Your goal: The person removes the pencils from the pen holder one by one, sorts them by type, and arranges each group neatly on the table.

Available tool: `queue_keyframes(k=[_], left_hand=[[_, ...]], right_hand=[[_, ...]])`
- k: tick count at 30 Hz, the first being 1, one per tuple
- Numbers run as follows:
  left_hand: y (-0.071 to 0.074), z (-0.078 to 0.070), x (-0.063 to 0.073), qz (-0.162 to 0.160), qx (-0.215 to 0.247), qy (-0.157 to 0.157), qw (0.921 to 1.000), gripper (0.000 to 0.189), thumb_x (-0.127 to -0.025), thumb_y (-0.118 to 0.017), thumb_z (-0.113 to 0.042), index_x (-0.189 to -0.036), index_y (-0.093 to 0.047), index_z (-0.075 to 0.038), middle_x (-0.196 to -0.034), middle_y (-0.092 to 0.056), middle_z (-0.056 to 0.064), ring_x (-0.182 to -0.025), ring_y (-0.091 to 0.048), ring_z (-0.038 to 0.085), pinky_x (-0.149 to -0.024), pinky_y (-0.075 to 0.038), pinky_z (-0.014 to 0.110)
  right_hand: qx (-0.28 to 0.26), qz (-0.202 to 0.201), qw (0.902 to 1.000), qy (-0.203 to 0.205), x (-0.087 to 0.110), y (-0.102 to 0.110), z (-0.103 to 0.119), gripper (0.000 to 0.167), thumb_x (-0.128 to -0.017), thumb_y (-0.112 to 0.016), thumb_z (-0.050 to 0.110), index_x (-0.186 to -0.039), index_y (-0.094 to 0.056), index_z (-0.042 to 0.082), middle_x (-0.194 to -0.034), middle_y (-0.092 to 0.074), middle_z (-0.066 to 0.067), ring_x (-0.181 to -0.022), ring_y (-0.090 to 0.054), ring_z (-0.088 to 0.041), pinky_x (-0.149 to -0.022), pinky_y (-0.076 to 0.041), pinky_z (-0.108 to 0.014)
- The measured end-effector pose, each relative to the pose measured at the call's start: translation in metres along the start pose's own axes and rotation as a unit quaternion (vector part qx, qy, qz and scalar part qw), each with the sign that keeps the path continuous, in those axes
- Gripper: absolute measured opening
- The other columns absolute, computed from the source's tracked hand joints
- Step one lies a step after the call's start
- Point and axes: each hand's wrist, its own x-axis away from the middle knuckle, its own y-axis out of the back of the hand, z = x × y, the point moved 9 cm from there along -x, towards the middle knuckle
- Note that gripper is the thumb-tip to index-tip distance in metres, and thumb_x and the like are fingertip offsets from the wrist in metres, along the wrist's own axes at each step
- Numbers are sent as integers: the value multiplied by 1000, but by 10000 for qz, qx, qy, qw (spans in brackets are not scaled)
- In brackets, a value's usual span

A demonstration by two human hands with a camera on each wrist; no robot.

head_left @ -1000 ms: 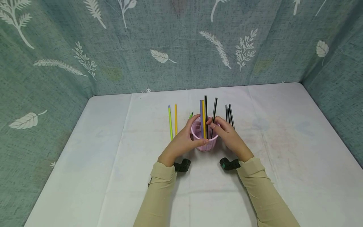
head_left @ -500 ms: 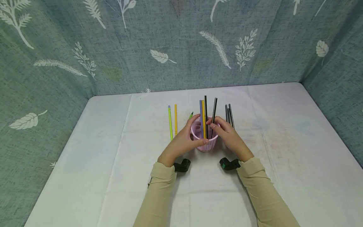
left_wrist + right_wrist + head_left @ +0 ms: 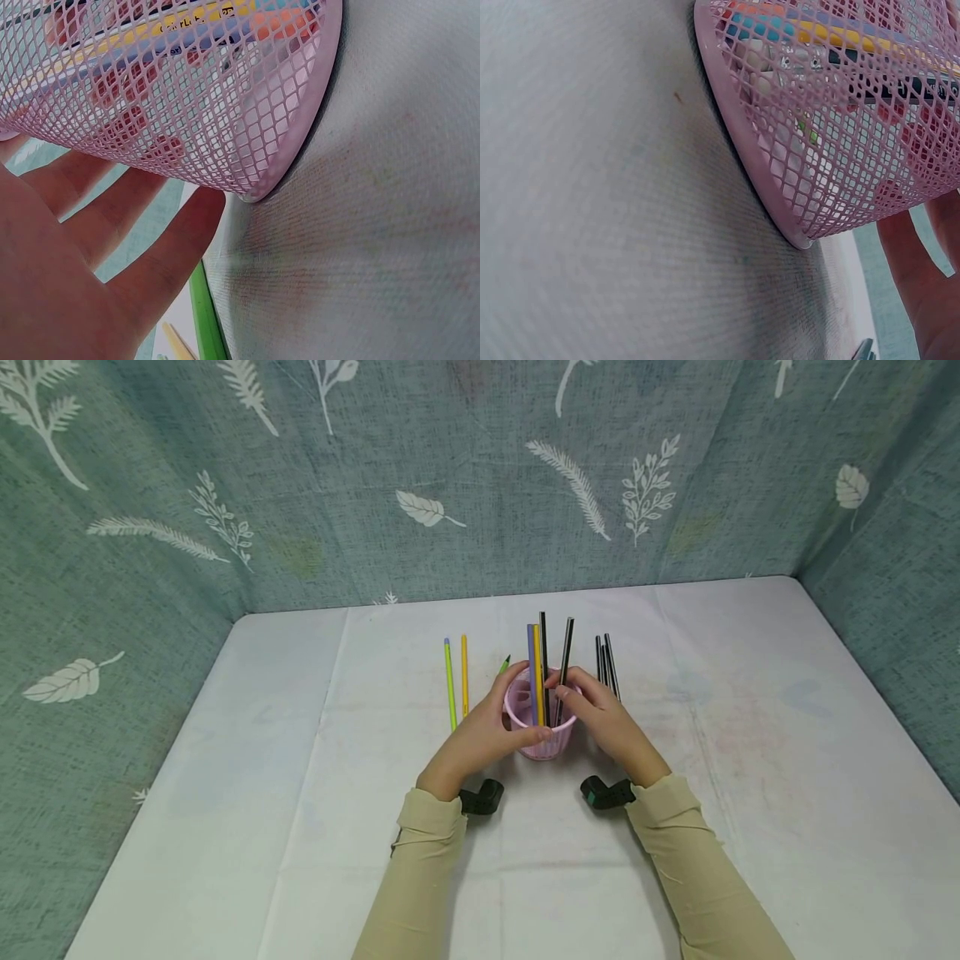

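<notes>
A pink mesh pencil cup (image 3: 551,747) stands on the white-covered table. It holds a purple pencil (image 3: 532,656), a yellow pencil (image 3: 537,664), a black pencil (image 3: 543,631) and another black pencil (image 3: 567,643) that leans right. Through the mesh in the right wrist view, coloured eraser ends (image 3: 761,28) show at the cup's base. My left hand (image 3: 487,725) grips the cup from the left, thumb at the near rim, fingers round the far side. My right hand (image 3: 606,717) pinches the leaning black pencil at the right rim; some of its fingers are hidden.
Left of the cup lie a lime-green pencil (image 3: 451,683) and a yellow-orange pencil (image 3: 465,670). A green pencil (image 3: 506,664) with a dark tip shows behind the left hand. Several black pencils (image 3: 608,662) lie to the right. A leaf-patterned curtain (image 3: 480,468) borders the table.
</notes>
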Motion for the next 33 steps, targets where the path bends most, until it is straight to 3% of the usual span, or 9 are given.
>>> queue_keyframes(k=[4, 7, 9, 16, 21, 33], left_hand=[[3, -18, 7, 49, 46, 2, 10000, 88, -76, -69, -33, -142, -13, -24, -132, -40, 13, -112, -47, 26, -87, -41, 40], [3, -21, 9, 69, 40, -5, 10000, 87, -77, -69, -32, -142, -13, -22, -131, -41, 14, -112, -47, 27, -87, -41, 40], [3, -19, 8, 80, 50, -28, 10000, 88, -76, -69, -34, -142, -12, -23, -131, -41, 14, -112, -47, 27, -86, -42, 40], [-2, 11, -5, -25, 9, -94, 10000, 90, -70, -69, -50, -138, -11, -42, -129, -42, 2, -110, -48, 17, -85, -43, 36], [-2, 13, -7, -108, 27, -217, 9997, 89, -69, -69, -53, -137, -12, -44, -127, -44, 1, -111, -48, 15, -84, -44, 37], [-3, 16, -6, -80, 26, -36, 10000, 90, -68, -69, -53, -136, -10, -48, -130, -42, 0, -113, -46, 13, -87, -42, 34]], right_hand=[[6, -9, 10000, 28, 0, 0, 0, 22, -95, -39, 13, -110, -48, -2, -119, -48, -14, -118, -39, -24, -98, -28, -45], [-2, -15, 10000, 75, 0, 0, 1, 22, -95, -39, 11, -110, -48, -2, -118, -49, -14, -116, -39, -24, -98, -29, -45], [-12, -14, 10000, 97, -1, 0, 2, 22, -95, -39, 11, -110, -48, -3, -117, -49, -14, -115, -40, -24, -98, -29, -45], [-1, -19, 10000, 72, 0, 0, 2, 23, -95, -39, 12, -111, -48, -2, -117, -49, -14, -115, -40, -24, -98, -29, -44], [-11, -47, 10000, 84, 0, 1, 2, 23, -95, -40, 12, -110, -48, -2, -117, -49, -14, -113, -41, -24, -97, -29, -45], [6, -74, 9999, 121, 0, 2, -1, 22, -95, -39, 12, -110, -49, -1, -120, -50, -13, -115, -40, -23, -97, -29, -44]])
